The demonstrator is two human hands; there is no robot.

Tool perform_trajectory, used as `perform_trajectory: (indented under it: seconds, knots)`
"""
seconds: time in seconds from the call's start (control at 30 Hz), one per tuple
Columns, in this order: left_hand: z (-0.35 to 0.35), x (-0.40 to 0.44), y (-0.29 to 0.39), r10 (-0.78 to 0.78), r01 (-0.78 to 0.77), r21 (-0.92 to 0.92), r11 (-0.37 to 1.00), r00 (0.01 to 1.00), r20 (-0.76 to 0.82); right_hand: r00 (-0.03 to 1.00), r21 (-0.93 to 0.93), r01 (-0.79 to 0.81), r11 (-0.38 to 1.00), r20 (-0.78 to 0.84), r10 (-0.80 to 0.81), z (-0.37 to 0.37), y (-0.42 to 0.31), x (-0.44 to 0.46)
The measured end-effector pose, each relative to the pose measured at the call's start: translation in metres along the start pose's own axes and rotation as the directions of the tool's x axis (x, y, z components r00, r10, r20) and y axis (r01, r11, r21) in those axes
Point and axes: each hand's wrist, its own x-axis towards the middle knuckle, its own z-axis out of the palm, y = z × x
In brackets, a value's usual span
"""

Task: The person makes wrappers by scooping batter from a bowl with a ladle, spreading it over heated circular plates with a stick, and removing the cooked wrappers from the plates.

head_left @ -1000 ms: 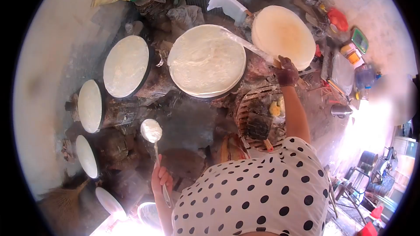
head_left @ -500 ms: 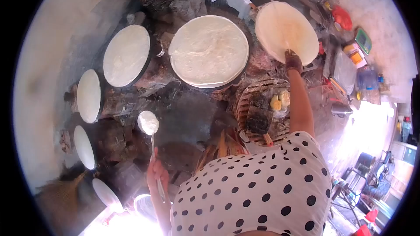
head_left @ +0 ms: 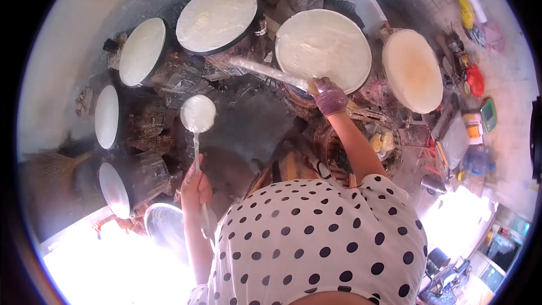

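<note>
My left hand (head_left: 196, 188) is wrapped round the handle of a ladle (head_left: 199, 114), whose bowl is full of thick white batter. My right hand (head_left: 330, 99), in a dark purple knitted glove, grips a long batter-coated spreader (head_left: 265, 70) that points left across the near edge of the middle round griddle (head_left: 323, 45). White batter covers that griddle. Right of it, a browner thin round pancake (head_left: 412, 70) covers another griddle. To the left are griddles with pale sheets, one large (head_left: 217, 18) and one smaller (head_left: 142, 52).
Further griddles (head_left: 107, 117) curve down the left side. A basket (head_left: 389, 130) with yellowish pieces sits below my right forearm. A white flat scraper (head_left: 366, 8) lies at the back. Bottles (head_left: 477, 161) and boxes line the right wall. A straw broom (head_left: 56, 164) is at left.
My right hand has moved left from the right-hand pancake to the near edge of the middle griddle, with the spreader swung leftward. The ladle is raised slightly. The view has turned.
</note>
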Motion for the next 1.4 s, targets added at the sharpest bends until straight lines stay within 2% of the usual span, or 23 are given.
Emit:
perform_trajectory:
  seconds: [0.03, 0.07, 0.17, 0.2, 0.3, 0.4, 0.47, 0.53, 0.6, 0.67, 0.73, 0.77, 0.8, 0.87, 0.93, 1.0, 1.03, 1.07, 1.13, 1.2, 1.27, 1.33, 1.4]
  knots:
    - [-0.011, -0.005, -0.005, 0.011, 0.001, -0.130, 0.992, 0.995, 0.097, 0.995, -0.118, 0.083, 0.990, -0.042, -0.089, 0.007, 0.002, 0.002]
    - [-0.017, -0.012, -0.012, 0.011, 0.002, -0.138, 0.990, 0.996, 0.094, 0.981, -0.233, 0.158, 0.960, -0.073, -0.180, 0.013, 0.005, 0.003]
    - [-0.022, -0.029, -0.030, 0.149, 0.000, -0.514, 0.858, 0.957, 0.248, 0.987, -0.256, 0.160, 0.953, 0.038, -0.155, 0.009, 0.007, 0.008]
    - [-0.024, -0.025, -0.033, 0.156, -0.014, -0.528, 0.849, 0.961, 0.226, 0.983, -0.233, 0.177, 0.956, 0.082, -0.163, 0.003, 0.005, 0.014]
    - [-0.042, -0.006, -0.047, -0.038, 0.206, -0.560, 0.803, 0.954, 0.297, 0.983, -0.264, 0.183, 0.947, 0.034, -0.180, -0.032, -0.016, 0.020]
    - [-0.033, -0.008, -0.045, -0.061, 0.187, -0.575, 0.796, 0.971, 0.232, 0.984, -0.298, 0.154, 0.942, -0.038, -0.172, -0.039, -0.017, 0.015]
    - [-0.042, -0.005, -0.047, -0.049, 0.200, -0.561, 0.804, 0.961, 0.272, 0.958, -0.184, 0.203, 0.962, -0.165, -0.234, -0.018, -0.007, 0.007]
    - [-0.046, -0.004, -0.048, -0.039, 0.209, -0.547, 0.811, 0.951, 0.305, 0.959, -0.277, 0.193, 0.941, -0.151, -0.241, -0.012, -0.007, -0.003]
    - [-0.048, -0.002, -0.047, -0.048, 0.198, -0.514, 0.835, 0.956, 0.290, 0.998, -0.359, 0.037, 0.933, -0.041, -0.055, -0.010, -0.004, -0.009]
    - [-0.052, 0.001, -0.048, -0.052, 0.209, -0.539, 0.816, 0.955, 0.293, 0.996, -0.352, 0.067, 0.934, -0.035, -0.084, -0.016, 0.008, -0.001]
    - [-0.053, 0.003, -0.047, -0.055, 0.223, -0.564, 0.795, 0.953, 0.299, 0.958, -0.378, 0.159, 0.912, -0.164, -0.235, -0.045, 0.003, 0.016]
    - [-0.052, 0.003, -0.046, -0.053, 0.208, -0.553, 0.807, 0.957, 0.284, 0.893, -0.407, 0.293, 0.865, -0.208, -0.400, -0.051, 0.008, 0.029]
    - [-0.050, 0.003, -0.046, -0.050, 0.194, -0.540, 0.819, 0.962, 0.270, 0.894, -0.410, 0.288, 0.865, -0.208, -0.396, -0.059, 0.007, 0.039]
    - [-0.046, 0.004, -0.043, -0.064, 0.189, -0.526, 0.829, 0.967, 0.247, 0.891, -0.478, 0.395, 0.784, -0.010, -0.455, -0.072, 0.000, 0.055]
    - [-0.046, 0.005, -0.044, -0.073, 0.178, -0.520, 0.836, 0.974, 0.215, 0.866, -0.516, 0.432, 0.740, 0.008, -0.500, -0.089, -0.003, 0.070]
    - [-0.049, 0.004, -0.044, -0.077, 0.179, -0.485, 0.856, 0.972, 0.223, 0.958, -0.542, 0.257, 0.800, 0.035, -0.284, -0.107, -0.008, 0.083]
    - [-0.050, 0.004, -0.045, -0.077, 0.177, -0.490, 0.854, 0.973, 0.217, 0.921, -0.456, 0.249, 0.854, -0.161, -0.354, -0.109, 0.004, 0.091]
    - [-0.051, 0.005, -0.045, -0.073, 0.187, -0.505, 0.842, 0.969, 0.236, 0.983, -0.455, 0.075, 0.888, -0.116, -0.142, -0.115, 0.015, 0.100]
    - [-0.050, 0.006, -0.044, -0.068, 0.196, -0.522, 0.830, 0.965, 0.255, 0.972, -0.403, -0.055, 0.913, -0.231, -0.043, -0.129, 0.033, 0.117]
    - [-0.047, 0.005, -0.043, -0.073, 0.187, -0.500, 0.846, 0.969, 0.237, 0.926, -0.297, -0.112, 0.948, -0.377, -0.009, -0.122, 0.081, 0.145]
    - [-0.046, 0.007, -0.044, -0.083, 0.192, -0.505, 0.841, 0.970, 0.231, 0.961, -0.173, -0.163, 0.971, -0.249, 0.117, -0.174, 0.051, 0.147]
    - [-0.043, 0.008, -0.042, -0.094, 0.202, -0.500, 0.842, 0.968, 0.234, 0.938, -0.140, -0.168, 0.976, -0.328, 0.114, -0.190, 0.084, 0.161]
    - [-0.035, 0.008, -0.037, -0.119, 0.217, -0.501, 0.838, 0.968, 0.220, 0.874, 0.104, -0.276, 0.956, -0.386, 0.294, -0.219, 0.132, 0.170]
